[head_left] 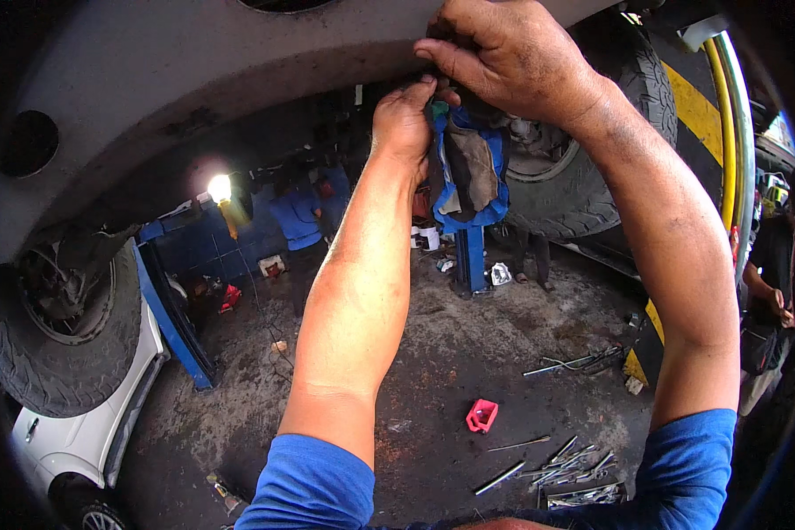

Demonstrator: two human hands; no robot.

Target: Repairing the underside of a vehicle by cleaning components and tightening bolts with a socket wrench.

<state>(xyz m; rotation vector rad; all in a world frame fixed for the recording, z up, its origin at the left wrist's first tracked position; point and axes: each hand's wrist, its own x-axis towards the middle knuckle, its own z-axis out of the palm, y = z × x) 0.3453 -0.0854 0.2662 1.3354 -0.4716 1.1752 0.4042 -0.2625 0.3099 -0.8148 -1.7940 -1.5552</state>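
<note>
Both arms reach up under a raised vehicle, to the edge of its grey underside panel [327, 66]. My left hand [404, 124] is closed, its fingers curled away behind the palm; what they grip is hidden. Above and to its right, my right hand [512, 62] is bent over at the panel's edge, fingers curled and thumb pointing toward the left hand. Whatever it pinches is too small or covered to make out. Right beside the left hand hangs a dirty grey and blue cloth-like piece [473, 168]; I cannot tell whether the hand touches it.
Large tyres flank me at left [71, 344] and right [654, 97]. A lit work lamp [220, 189] hangs at left. Blue lift posts [175, 318] stand behind. Wrenches [561, 464] and a red holder [481, 415] lie on the floor. One person [296, 216] stands behind, another [773, 291] far right.
</note>
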